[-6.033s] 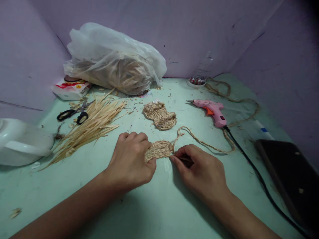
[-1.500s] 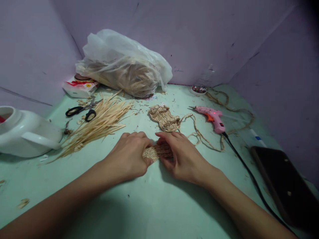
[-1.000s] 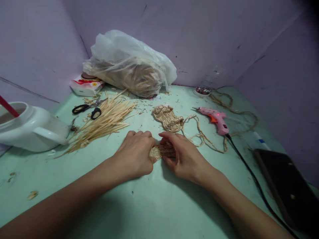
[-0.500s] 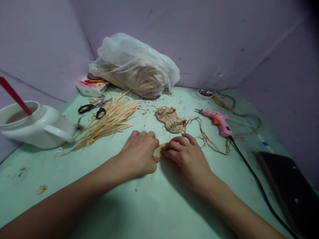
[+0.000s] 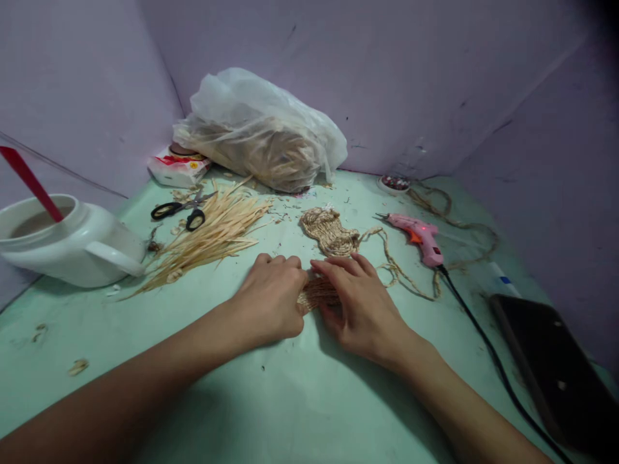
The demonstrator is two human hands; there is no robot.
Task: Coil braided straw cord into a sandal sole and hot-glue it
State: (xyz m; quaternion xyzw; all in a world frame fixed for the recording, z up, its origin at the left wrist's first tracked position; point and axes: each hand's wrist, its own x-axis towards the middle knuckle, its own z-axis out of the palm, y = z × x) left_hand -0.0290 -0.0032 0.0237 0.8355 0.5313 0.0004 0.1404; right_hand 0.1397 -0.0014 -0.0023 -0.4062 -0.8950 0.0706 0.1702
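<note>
My left hand [image 5: 273, 299] is closed on the left end of a small tan woven piece [image 5: 318, 293] low over the table. Around the right part of that piece curve the fingers and thumb of my right hand [image 5: 358, 299], hiding its far end. Just beyond my hands lies a second woven piece [image 5: 330, 232], wavy in outline, with a twisted cord [image 5: 394, 261] trailing to its right. A pink glue gun [image 5: 418, 235] rests on its side to the right, its red light lit.
Pale fibre strips [image 5: 213, 238] and black-handled scissors [image 5: 181, 209] lie left of centre. A white jug [image 5: 111, 248] stands far left. Behind are a plastic bag [image 5: 271, 135], a box [image 5: 178, 169] and a bead dish [image 5: 394, 185]. A dark phone-like slab [image 5: 551, 367] and black cable [image 5: 493, 354] are right.
The fingers of my right hand have spread and shifted slightly, and more of the woven piece shows between my hands. My left hand keeps its hold. The view has turned a little.
</note>
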